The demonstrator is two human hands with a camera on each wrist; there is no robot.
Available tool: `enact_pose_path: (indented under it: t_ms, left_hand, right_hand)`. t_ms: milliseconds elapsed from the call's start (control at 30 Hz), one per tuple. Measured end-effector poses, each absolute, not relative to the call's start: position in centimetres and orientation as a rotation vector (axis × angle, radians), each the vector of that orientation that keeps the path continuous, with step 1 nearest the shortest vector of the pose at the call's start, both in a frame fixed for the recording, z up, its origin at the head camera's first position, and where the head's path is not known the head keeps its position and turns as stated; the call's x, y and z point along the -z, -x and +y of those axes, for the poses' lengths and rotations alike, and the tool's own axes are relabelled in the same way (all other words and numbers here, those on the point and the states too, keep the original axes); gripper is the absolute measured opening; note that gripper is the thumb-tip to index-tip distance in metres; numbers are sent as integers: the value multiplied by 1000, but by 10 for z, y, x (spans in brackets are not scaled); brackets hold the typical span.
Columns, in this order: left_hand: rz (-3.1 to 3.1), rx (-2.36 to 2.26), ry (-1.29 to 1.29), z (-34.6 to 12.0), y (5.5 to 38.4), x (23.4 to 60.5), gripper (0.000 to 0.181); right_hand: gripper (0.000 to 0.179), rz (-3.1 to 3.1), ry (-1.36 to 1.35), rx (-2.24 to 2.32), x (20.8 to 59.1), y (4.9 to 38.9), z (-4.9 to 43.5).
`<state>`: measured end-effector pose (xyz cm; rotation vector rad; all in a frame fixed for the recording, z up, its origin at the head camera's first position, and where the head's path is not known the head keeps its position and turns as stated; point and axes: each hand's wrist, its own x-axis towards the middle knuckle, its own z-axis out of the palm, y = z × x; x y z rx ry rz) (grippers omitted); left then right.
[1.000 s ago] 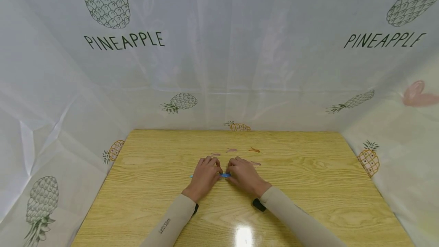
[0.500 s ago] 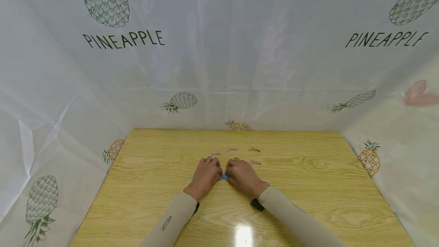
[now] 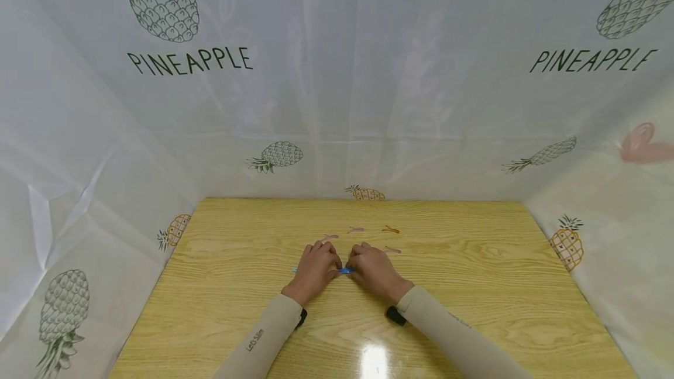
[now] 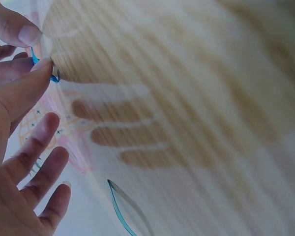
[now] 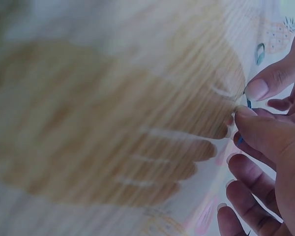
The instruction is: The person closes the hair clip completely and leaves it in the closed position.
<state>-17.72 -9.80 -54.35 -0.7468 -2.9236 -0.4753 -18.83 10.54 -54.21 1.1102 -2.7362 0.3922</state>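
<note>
Between my two hands, close over the table, is a small blue hair clip, mostly covered by fingertips. My left hand pinches its left end with thumb and index finger; the blue edge of the clip shows by the fingertips in the left wrist view. At the other end, my right hand pinches it the same way, the remaining fingers spread loosely. A light-blue hair clip lies just left of my left hand and appears as a thin teal loop in the left wrist view.
Beyond the hands lie a pink clip, another pink clip, an orange clip and a reddish clip. The glossy wooden table meets a pineapple-printed curtain at its back and sides.
Both hands stay almost in place around the blue hair clip, with only slight finger shifts and a small dip toward me. The clips on the table have not moved.
</note>
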Motion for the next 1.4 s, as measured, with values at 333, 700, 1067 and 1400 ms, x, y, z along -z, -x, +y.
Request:
enact_pose_path:
  t_ms: [333,700,1067,1400]
  left_hand:
    - [-2916,457,748,-98,178,545,10]
    - [-2899,588,655,-103,179,541,12]
    - [-2796,753,425,-117,191,537,16]
    - [-2836,777,328,-126,204,526,22]
  right_hand:
    - [13,-2745,-1099,-403,543,187,108]
    - [14,-2711,-1045,-467,541,187,115]
    - [24,-2709,-921,-529,533,198,112]
    - [22,-2688,-901,-530,523,212,97]
